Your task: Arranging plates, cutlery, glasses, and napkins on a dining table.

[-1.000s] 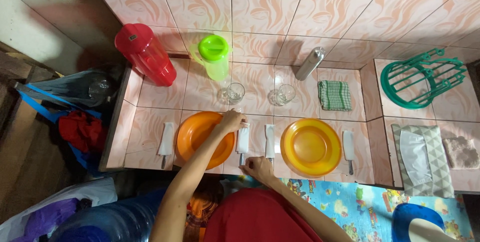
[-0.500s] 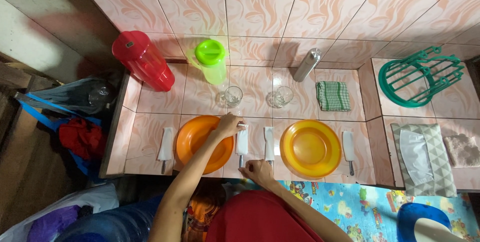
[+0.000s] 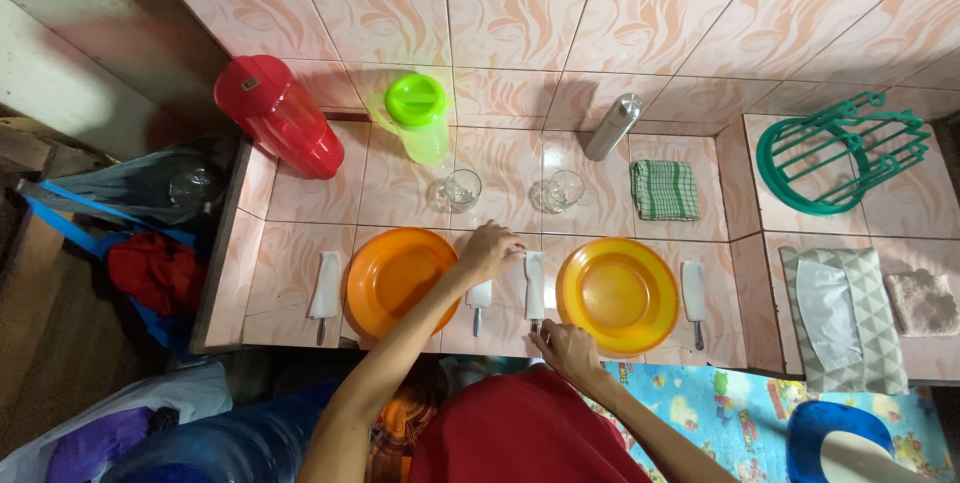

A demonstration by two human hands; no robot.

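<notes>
Lying on the pink tiled counter (image 3: pixel 300 203) between the orange plate (image 3: pixel 398 278) and the yellow plate (image 3: pixel 617 293), the napkin-wrapped utensil (image 3: pixel 535 288) is the thing under both hands. It looks light and thin, with a soft white napkin around a stiff metal core, so I judge that the wrap can slip or unroll if it is pulled by the paper alone. A better place to hold it seems to be the bare metal end near the counter edge, or both ends together.

The left hand (image 3: pixel 487 251) rests on the top end of the wrap with curled fingers, pinching or pressing it; I cannot tell how firmly. The right hand (image 3: pixel 565 348) touches the lower end, its fingers almost closed around the metal tip.

A second wrapped utensil (image 3: pixel 480 300) lies just beside, to the left. Two small glasses (image 3: pixel 461 189) stand behind the plates, near a green pitcher (image 3: pixel 418 115) and a red pitcher (image 3: pixel 280 128).
</notes>
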